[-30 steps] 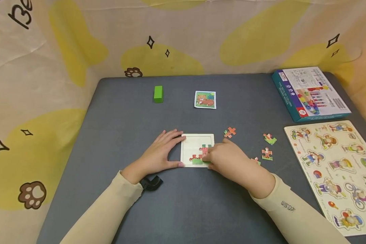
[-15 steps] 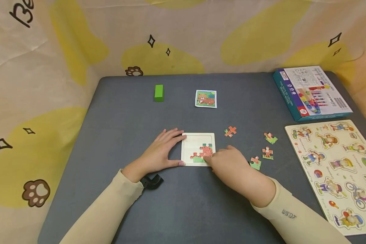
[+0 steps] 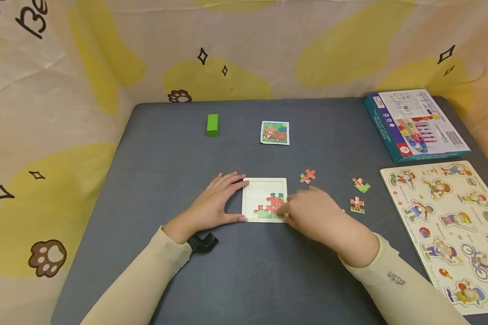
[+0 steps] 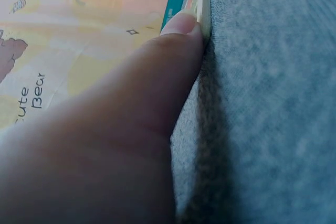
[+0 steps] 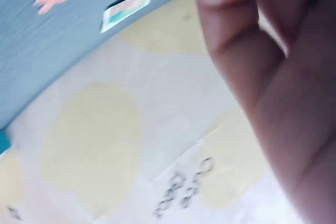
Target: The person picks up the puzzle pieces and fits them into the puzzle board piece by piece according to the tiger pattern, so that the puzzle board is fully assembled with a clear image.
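Note:
A white square tray (image 3: pixel 254 192) holds joined red and green puzzle pieces (image 3: pixel 273 204) in its lower right part. Spread fingers and thumb of the left hand (image 3: pixel 211 203) touch the tray's left side; in the left wrist view the thumb of that hand (image 4: pixel 126 103) rests against the tray's edge (image 4: pixel 206 9). The right hand (image 3: pixel 321 216) is over the lower right corner, a fingertip touching the pieces there. Bent fingers of the right hand (image 5: pixel 278 61) show in the right wrist view, their tips out of frame. Loose pieces (image 3: pixel 307 176) lie right of the tray.
Further right lie two more pieces (image 3: pixel 360 184), (image 3: pixel 357 205). Behind the tray are a tiger picture card (image 3: pixel 274 133) and a green block (image 3: pixel 213 125). A box (image 3: pixel 420 124) and a large picture board (image 3: pixel 451 225) stand along the right side.
The right hand first drew back from the tray's corner, uncovering joined pieces, then came back over the corner, a little further right. The left hand has stayed at the tray's left side.

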Available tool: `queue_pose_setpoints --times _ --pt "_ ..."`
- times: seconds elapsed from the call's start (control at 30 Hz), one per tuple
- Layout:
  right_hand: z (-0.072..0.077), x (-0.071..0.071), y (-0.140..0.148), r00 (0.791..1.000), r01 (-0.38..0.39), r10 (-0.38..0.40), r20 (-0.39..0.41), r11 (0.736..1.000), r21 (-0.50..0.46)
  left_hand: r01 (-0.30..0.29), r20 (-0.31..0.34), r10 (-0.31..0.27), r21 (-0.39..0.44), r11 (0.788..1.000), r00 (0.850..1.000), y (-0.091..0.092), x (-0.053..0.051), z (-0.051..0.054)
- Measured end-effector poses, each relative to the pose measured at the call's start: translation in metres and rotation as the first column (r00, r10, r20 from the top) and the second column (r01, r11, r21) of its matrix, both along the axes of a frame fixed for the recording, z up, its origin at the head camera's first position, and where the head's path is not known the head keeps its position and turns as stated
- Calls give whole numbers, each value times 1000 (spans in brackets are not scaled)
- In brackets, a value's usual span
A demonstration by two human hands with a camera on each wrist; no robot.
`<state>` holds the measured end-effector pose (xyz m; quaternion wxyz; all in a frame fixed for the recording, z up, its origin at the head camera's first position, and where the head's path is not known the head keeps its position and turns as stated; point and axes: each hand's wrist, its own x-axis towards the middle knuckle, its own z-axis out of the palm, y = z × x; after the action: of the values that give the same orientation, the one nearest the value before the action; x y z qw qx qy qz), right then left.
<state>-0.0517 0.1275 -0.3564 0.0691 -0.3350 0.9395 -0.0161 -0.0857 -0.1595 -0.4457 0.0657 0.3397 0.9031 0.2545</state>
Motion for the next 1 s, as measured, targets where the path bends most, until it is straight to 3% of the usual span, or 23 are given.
queue_pose_setpoints --times 0.1,0.2,0.3,0.63,0.73,0.87,1.0 --pt "-3 -17 12 991 133 -134 -31 991 -36 -1 -3 1 -4 1000 1000 -1 0 0" --pt "-10 -33 24 963 271 -271 2 962 8 -4 0 4 -9 1000 1000 -1 2 0" --pt "-18 -43 31 945 316 -318 75 948 37 -2 2 2 -11 1000 1000 -2 3 -1" --pt "-25 -48 32 938 345 -345 28 929 -134 2 -15 -2 -5 1000 1000 -2 2 -2" --pt "-25 -51 34 934 357 -351 66 924 -139 2 -13 -2 -6 1000 1000 -2 1 -1" --pt "-24 -53 35 945 318 -290 151 923 -215 0 -4 0 -18 1000 1000 -1 1 -1" --pt "-21 -50 24 945 293 -208 253 880 -373 4 -10 -4 -3 1000 1000 0 0 -2"
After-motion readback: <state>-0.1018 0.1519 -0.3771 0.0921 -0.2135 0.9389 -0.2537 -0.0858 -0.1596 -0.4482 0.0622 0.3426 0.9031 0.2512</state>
